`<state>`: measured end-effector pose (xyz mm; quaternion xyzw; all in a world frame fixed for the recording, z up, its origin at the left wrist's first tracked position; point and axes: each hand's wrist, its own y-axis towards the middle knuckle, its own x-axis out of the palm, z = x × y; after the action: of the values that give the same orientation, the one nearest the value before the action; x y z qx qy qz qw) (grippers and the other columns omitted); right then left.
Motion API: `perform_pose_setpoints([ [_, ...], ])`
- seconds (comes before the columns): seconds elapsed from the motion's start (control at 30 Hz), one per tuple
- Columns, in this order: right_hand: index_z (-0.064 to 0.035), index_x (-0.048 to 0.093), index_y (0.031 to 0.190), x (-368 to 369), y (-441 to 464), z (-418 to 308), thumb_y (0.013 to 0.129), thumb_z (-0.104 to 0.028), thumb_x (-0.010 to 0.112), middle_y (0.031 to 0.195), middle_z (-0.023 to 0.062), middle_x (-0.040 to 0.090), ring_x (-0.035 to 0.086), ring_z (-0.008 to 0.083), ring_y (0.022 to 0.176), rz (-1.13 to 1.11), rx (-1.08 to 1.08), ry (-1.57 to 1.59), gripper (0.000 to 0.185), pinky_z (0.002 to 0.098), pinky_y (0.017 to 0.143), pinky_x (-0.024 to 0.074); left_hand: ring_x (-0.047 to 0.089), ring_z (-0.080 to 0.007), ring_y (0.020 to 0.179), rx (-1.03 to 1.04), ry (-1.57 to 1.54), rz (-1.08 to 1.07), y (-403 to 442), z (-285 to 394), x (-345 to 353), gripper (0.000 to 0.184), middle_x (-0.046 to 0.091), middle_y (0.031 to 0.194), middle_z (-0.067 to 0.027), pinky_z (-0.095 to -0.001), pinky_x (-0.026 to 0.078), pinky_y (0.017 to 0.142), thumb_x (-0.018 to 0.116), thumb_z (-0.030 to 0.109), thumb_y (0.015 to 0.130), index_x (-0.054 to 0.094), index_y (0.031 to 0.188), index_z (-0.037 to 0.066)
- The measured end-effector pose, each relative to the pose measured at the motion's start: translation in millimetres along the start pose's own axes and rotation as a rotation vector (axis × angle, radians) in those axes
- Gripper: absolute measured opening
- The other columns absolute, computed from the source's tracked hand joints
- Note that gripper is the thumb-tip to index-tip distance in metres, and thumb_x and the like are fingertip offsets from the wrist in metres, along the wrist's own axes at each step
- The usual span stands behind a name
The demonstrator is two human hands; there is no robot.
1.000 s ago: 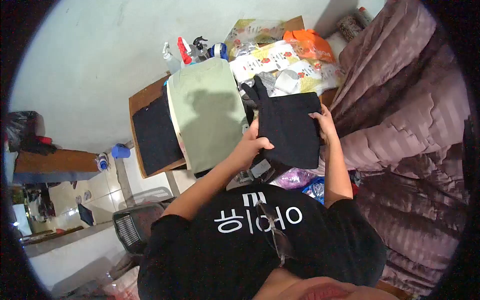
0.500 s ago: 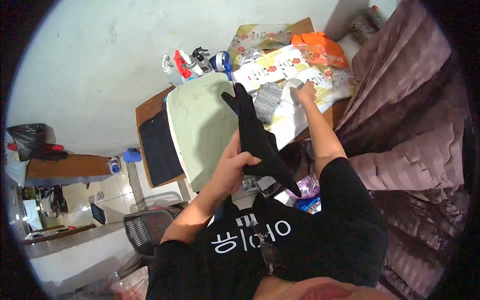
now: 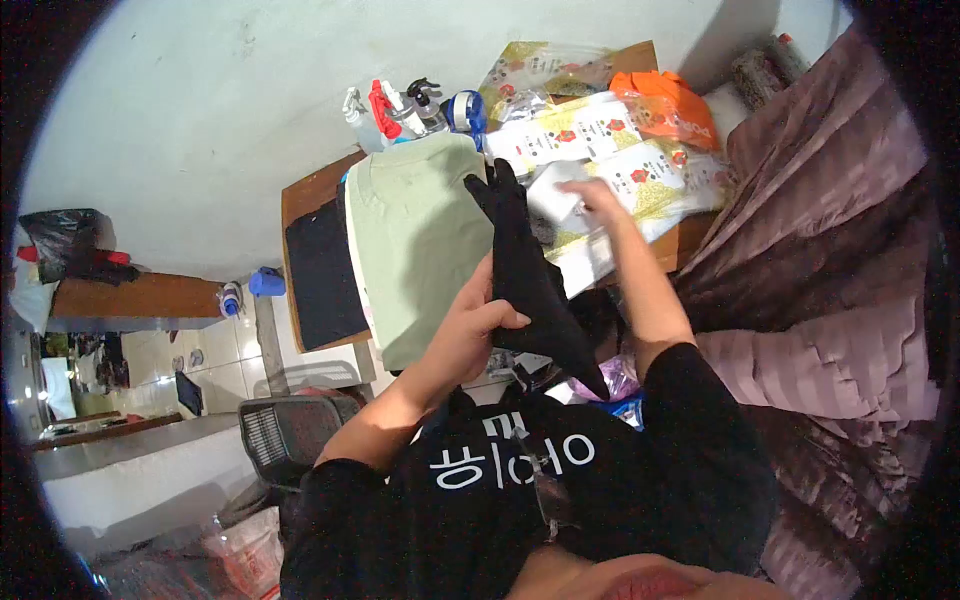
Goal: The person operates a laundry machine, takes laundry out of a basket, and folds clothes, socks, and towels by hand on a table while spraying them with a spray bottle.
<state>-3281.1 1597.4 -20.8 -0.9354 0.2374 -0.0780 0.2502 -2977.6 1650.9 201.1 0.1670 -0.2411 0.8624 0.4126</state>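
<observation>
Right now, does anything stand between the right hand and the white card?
Nothing visible does: the right hand is on the edge of the white card. The black cloth in the left hand sits beside the card, not between them.

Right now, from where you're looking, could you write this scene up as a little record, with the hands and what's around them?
Left hand: gripping black cloth
Right hand: at a white piece; blurred, grip unclear
Left of the black cloth: pile topped by a pale green garment
Behind the pile: spray bottles
Toward the wall, right of the bottles: orange bag
Far right: striped purplish fabric
</observation>
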Motion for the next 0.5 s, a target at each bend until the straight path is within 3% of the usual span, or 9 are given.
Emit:
perform_pose_setpoints([
  [0.07, 0.0058, 0.062, 0.097, 35.6, 3.7, 14.0, 0.053, -0.036, 0.081, 0.090, 0.0153, 0.064, 0.060, 0.0265, 0.085, 0.167, -0.188, -0.478, 0.064, 0.0371, 0.079, 0.0466, 0.053, -0.0207, 0.105, -0.020, 0.001, 0.005, 2.5, 1.1, 4.3, 0.076, 0.050, 0.119, -0.0120, -0.0313, 0.043, 0.090, 0.045, -0.001, 0.062, 0.028, 0.136, 0.003],
  [0.1, 0.0031, 0.062, 0.101, 61.1, 5.9, 26.5, 0.051, -0.030, 0.080, 0.091, 0.0190, 0.064, 0.062, 0.0281, 0.087, 0.592, -0.239, -0.935, 0.062, 0.0358, 0.077, 0.0484, 0.053, -0.0208, 0.106, -0.022, -0.002, -0.007, 3.9, 0.8, 4.6, 0.076, 0.050, 0.119, -0.0121, -0.0315, 0.043, 0.091, 0.045, -0.001, 0.062, 0.028, 0.137, 0.003],
  [0.2, -0.0035, 0.062, 0.107, 55.1, 17.9, 24.5, 0.052, -0.024, 0.077, 0.092, 0.0201, 0.064, 0.063, 0.0278, 0.087, 0.287, -0.066, -0.605, 0.061, 0.0332, 0.077, 0.0483, 0.053, -0.0212, 0.106, -0.029, -0.011, -0.036, 9.1, 3.9, 5.0, 0.076, 0.050, 0.119, -0.0121, -0.0319, 0.043, 0.091, 0.045, -0.001, 0.062, 0.028, 0.137, 0.003],
  [0.23, -0.0070, 0.062, 0.110, 47.7, 26.3, 29.4, 0.054, -0.031, 0.076, 0.094, 0.0195, 0.064, 0.062, 0.0290, 0.092, 0.236, -0.118, -0.536, 0.063, 0.0349, 0.084, 0.0469, 0.053, -0.0212, 0.105, -0.031, -0.018, -0.043, 11.7, 5.0, 6.5, 0.076, 0.051, 0.119, -0.0120, -0.0320, 0.043, 0.090, 0.045, -0.001, 0.063, 0.028, 0.136, 0.003],
  [0.37, 0.0011, 0.058, 0.111, 23.9, 20.7, 0.8, 0.052, -0.024, 0.074, 0.104, 0.0230, 0.061, 0.060, 0.0311, 0.097, 0.220, -0.230, -0.461, 0.067, 0.0348, 0.086, 0.0457, 0.054, -0.0213, 0.100, -0.028, -0.037, -0.041, 22.9, 10.2, 14.8, 0.072, 0.052, 0.115, -0.0121, -0.0326, 0.044, 0.087, 0.046, 0.002, 0.063, 0.032, 0.134, 0.003],
  [0.47, 0.0017, 0.057, 0.112, -17.7, -1.4, -28.2, 0.055, -0.022, 0.072, 0.100, 0.0212, 0.061, 0.061, 0.0309, 0.090, 0.449, -0.523, -0.601, 0.063, 0.0369, 0.080, 0.0482, 0.055, -0.0218, 0.098, -0.013, -0.043, -0.012, 35.5, 14.1, 21.2, 0.070, 0.053, 0.112, -0.0125, -0.0323, 0.044, 0.085, 0.046, 0.004, 0.063, 0.034, 0.132, 0.001],
  [0.5, 0.0020, 0.057, 0.111, -24.5, -39.6, -57.9, 0.056, -0.020, 0.071, 0.097, 0.0205, 0.063, 0.062, 0.0296, 0.088, 0.510, -0.455, -0.493, 0.061, 0.0347, 0.078, 0.0492, 0.055, -0.0220, 0.098, -0.003, -0.043, -0.038, 36.6, 16.8, 22.7, 0.071, 0.053, 0.112, -0.0128, -0.0323, 0.044, 0.086, 0.046, 0.004, 0.062, 0.034, 0.132, 0.001],
])
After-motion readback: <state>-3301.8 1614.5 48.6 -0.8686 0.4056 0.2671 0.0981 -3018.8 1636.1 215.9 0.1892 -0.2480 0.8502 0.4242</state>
